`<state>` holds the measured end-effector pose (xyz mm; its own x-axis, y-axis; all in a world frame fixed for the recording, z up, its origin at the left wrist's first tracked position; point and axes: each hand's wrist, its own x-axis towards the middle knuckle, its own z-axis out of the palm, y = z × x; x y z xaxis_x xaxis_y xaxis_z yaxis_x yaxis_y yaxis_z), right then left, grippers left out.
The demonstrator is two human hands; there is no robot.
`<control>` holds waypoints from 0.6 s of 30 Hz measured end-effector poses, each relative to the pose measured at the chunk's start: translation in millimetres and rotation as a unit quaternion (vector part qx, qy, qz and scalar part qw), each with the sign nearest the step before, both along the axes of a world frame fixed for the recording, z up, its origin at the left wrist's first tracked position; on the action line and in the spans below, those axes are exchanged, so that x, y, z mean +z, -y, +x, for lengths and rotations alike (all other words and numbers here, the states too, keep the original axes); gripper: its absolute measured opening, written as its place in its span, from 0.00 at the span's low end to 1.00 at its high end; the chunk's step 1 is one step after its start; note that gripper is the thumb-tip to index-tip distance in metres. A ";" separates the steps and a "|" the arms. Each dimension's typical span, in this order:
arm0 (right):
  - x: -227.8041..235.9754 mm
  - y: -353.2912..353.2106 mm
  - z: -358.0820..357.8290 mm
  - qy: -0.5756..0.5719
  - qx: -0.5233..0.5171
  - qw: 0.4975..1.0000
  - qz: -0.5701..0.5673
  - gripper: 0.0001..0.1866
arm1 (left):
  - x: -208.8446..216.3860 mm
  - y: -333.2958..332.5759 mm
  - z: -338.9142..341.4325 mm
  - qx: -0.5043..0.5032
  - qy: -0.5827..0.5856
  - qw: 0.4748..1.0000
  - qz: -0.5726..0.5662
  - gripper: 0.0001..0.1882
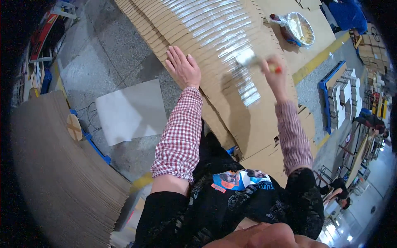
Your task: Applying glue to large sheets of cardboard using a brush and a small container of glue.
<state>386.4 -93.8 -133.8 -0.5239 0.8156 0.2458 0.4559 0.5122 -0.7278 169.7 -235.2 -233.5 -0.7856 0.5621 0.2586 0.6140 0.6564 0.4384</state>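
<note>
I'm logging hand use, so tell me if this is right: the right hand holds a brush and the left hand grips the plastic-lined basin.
The left hand isn't gripping the plastic-lined basin; the head view shows that hand palm down on the cardboard sheets. The right hand does hold a brush.

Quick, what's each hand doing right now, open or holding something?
Left hand: open, palm down on the layered cardboard.
Right hand: closed, holding a brush by its handle.
</note>
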 end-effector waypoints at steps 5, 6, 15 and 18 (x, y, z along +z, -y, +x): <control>-11.6 65.4 143.2 0.138 -0.088 0.977 -0.135 0.10 | 9.0 -0.5 -1.6 0.011 0.009 1.000 0.019 0.30; -1.6 61.0 133.6 0.138 -0.086 0.978 -0.131 0.10 | 8.0 0.9 -2.0 0.011 0.006 1.000 0.015 0.30; 25.2 -8.0 -122.9 -0.119 0.088 0.989 -0.027 0.10 | -0.4 -5.4 5.8 0.005 0.029 0.998 0.047 0.31; 18.1 14.1 -80.7 -0.017 0.133 0.990 0.043 0.10 | 5.4 3.1 -0.8 0.011 0.045 0.998 0.047 0.31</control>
